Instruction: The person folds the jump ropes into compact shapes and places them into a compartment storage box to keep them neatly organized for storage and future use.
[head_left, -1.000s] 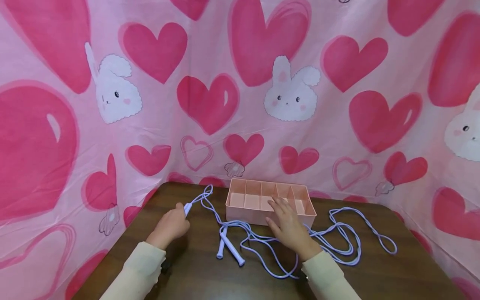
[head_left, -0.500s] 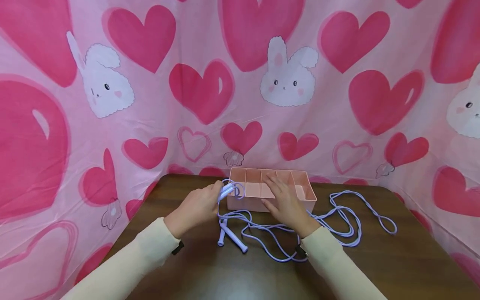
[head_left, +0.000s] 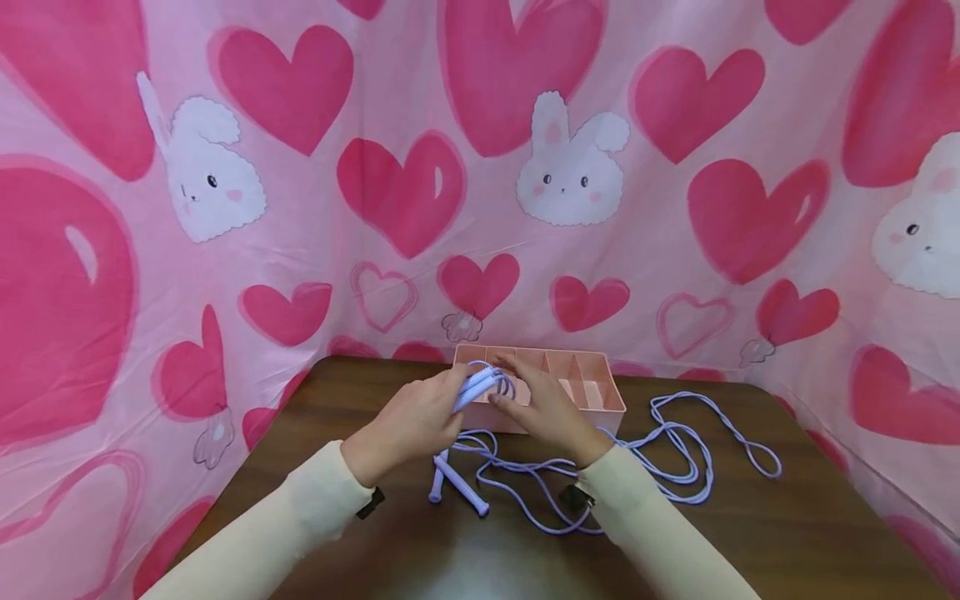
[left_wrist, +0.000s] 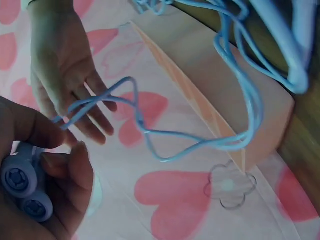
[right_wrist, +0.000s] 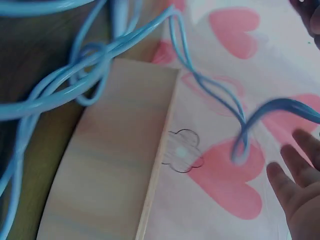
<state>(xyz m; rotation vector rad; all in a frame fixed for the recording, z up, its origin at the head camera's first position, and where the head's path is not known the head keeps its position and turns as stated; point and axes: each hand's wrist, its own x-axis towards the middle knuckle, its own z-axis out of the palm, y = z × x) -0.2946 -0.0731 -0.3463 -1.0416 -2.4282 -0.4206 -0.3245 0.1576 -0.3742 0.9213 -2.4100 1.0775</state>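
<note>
My left hand (head_left: 408, 421) grips a pair of lilac jump rope handles (head_left: 477, 388) above the front of the box; the left wrist view shows their round ends (left_wrist: 20, 177) side by side in the curled fingers. A looped cord (left_wrist: 175, 134) hangs from them. Close by on the right, my right hand (head_left: 546, 407) has its fingers extended beside the cord, palm showing in the left wrist view. Whether it touches the cord is unclear. Two more handles (head_left: 461, 485) lie crossed on the table, with jump rope cord (head_left: 693, 483) spread to their right.
A pink box (head_left: 611, 408) with several compartments stands at the back of the dark wooden table (head_left: 757, 533), its left part hidden behind the hands. A pink cloth (head_left: 480, 217) with hearts and rabbits hangs behind and at both sides.
My left hand has carried the held handles from the table's left side rightward to the box. My right hand has moved slightly left, so both hands are now close together.
</note>
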